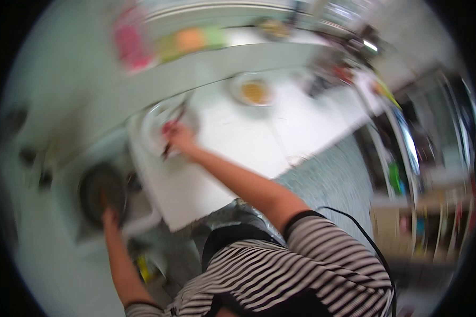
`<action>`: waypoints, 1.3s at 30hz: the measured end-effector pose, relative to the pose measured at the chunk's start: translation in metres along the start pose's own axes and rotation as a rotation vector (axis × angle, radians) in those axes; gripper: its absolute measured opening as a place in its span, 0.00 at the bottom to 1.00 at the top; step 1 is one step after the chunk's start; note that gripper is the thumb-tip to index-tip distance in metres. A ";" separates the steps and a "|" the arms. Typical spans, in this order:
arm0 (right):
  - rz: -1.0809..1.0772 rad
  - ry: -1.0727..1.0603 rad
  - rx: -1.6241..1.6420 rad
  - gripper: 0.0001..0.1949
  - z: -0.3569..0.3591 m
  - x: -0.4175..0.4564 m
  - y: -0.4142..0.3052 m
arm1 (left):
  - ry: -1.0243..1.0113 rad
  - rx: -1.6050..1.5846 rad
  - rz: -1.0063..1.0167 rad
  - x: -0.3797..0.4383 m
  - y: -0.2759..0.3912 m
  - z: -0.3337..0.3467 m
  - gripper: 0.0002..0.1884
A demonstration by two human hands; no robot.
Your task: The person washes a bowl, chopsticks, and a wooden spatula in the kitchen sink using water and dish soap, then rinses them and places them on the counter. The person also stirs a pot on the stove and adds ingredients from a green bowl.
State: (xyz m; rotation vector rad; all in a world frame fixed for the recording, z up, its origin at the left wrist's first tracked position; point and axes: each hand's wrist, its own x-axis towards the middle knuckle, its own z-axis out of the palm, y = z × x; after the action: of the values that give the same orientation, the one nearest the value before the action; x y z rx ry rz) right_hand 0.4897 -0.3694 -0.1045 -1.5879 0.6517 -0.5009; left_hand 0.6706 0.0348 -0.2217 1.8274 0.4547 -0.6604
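My right hand (179, 138) is over a white plate (150, 136) near the left end of a white counter (230, 146). It is closed around a dark slender utensil (181, 110) that sticks out on both sides of the fingers. Something red (168, 128) shows at the fingers, too blurred to name. Low on the left, my left hand (110, 216) is at the near edge of a dark round pan (89, 184) in a sink-like recess. An orange-brown streak (104, 196) lies over the pan above that hand. Blur hides whether the fingers grip anything.
Farther along the counter stands a white bowl (238, 93) with yellow-orange contents. Blurred items (329, 75) crowd its far right end. A ledge behind carries a bowl (273, 28). Shelves (428, 230) stand at right, and a black cable (357, 222) runs beside my right arm.
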 end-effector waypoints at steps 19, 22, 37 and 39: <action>0.019 0.393 0.089 0.13 0.067 -0.016 0.012 | -0.098 0.387 0.592 -0.015 0.045 0.043 0.16; 0.192 0.107 0.458 0.15 0.094 -0.062 -0.030 | -0.444 -0.060 0.241 -0.136 0.082 0.106 0.11; 0.500 -0.460 0.467 0.13 0.063 -0.139 -0.071 | -0.643 0.223 0.616 -0.270 0.073 0.138 0.15; 0.474 -0.438 0.760 0.13 0.068 -0.136 -0.086 | -0.826 0.015 0.268 -0.290 0.090 0.119 0.08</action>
State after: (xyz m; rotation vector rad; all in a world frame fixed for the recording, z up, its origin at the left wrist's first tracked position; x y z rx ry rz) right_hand 0.4437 -0.2230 -0.0197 -0.7444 0.4042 -0.0156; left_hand 0.4744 -0.1054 -0.0021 1.4273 -0.3368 -1.1395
